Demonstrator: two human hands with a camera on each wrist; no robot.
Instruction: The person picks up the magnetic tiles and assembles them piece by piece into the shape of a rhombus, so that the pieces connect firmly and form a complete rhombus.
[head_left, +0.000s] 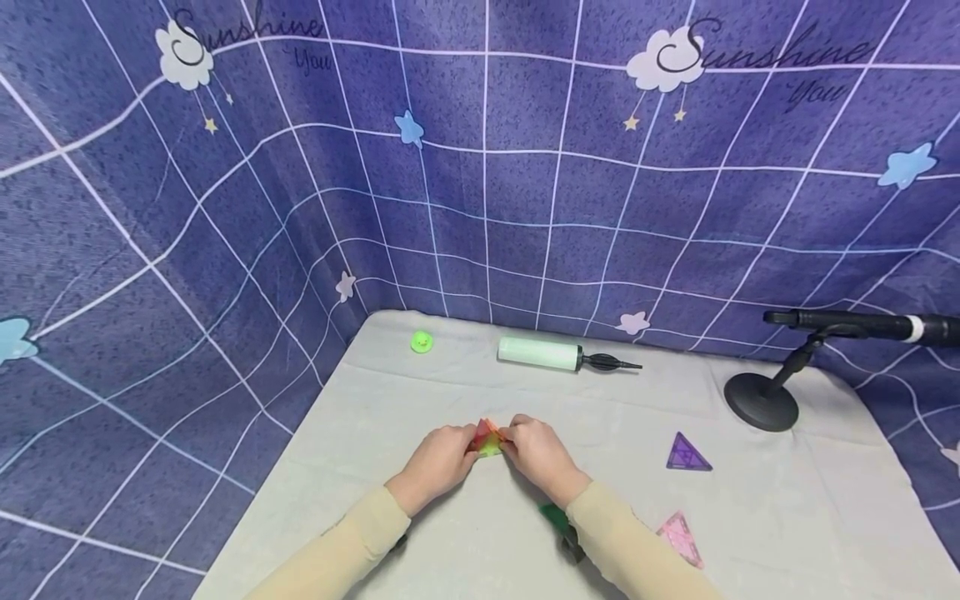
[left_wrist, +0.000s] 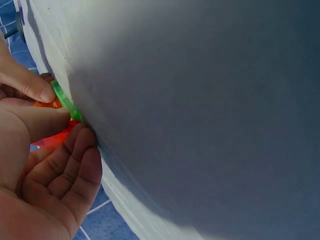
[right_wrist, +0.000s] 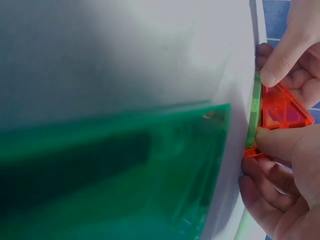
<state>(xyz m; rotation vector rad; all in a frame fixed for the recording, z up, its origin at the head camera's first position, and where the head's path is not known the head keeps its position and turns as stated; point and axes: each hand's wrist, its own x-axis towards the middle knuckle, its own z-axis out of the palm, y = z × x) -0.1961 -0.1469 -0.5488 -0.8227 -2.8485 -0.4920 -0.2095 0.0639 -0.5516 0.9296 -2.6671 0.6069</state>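
Near the middle of the table, both hands hold a small cluster of translucent triangular magnetic tiles. A red tile (right_wrist: pixel 287 111) leans up beside orange ones, with a yellow-green tile (head_left: pixel 490 450) along the near side, low by the cloth. My left hand (head_left: pixel 442 460) pinches the left side of the cluster between thumb and fingers. The right hand (head_left: pixel 542 450) pinches its right side. The fingers hide parts of the joined edges. A dark green translucent tile (head_left: pixel 555 518) lies beneath the right forearm, large and close in the right wrist view.
To the right lie a purple triangular tile (head_left: pixel 686 454) and a pink one (head_left: pixel 681 538), partly behind the sleeve. At the back are a green toy duck (head_left: pixel 422 342), a pale green hand pump (head_left: pixel 540 353) and a black stand (head_left: pixel 761 402). A patterned curtain (head_left: pixel 525 183) borders the table.
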